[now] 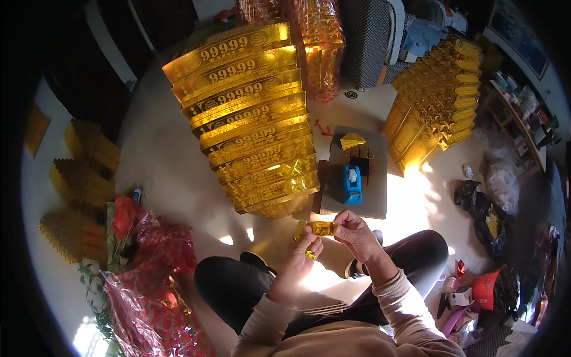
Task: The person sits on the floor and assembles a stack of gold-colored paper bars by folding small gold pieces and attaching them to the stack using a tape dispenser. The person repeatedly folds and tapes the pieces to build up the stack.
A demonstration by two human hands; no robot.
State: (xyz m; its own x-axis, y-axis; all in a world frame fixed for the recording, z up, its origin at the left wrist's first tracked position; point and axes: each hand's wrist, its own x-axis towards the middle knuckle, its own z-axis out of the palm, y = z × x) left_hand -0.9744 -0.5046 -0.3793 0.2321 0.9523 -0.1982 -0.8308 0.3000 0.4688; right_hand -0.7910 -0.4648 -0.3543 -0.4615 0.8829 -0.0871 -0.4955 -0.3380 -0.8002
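Note:
Both of my hands are raised over my lap around a small folded piece of gold foil paper (324, 228). My left hand (305, 246) pinches its left end, with more gold foil at the fingers and palm. The right end is between the thumb and fingers of my right hand (354, 232). Just beyond, a low dark stool (377, 178) bears a blue tape dispenser (352, 185), a small stack of folded gold pieces (353, 140) and a rubber band (369, 154). Tiered gold foil boxes (263, 138) stand ahead to the left.
A tall stack of folded gold foil pieces (439, 89) stands right of the stool. Red patterned cellophane (151, 303) and more gold stacks (82, 187) lie to the left. Black plastic bags (484, 223), a red container (487, 289) and a purple basket (455, 319) are at the right.

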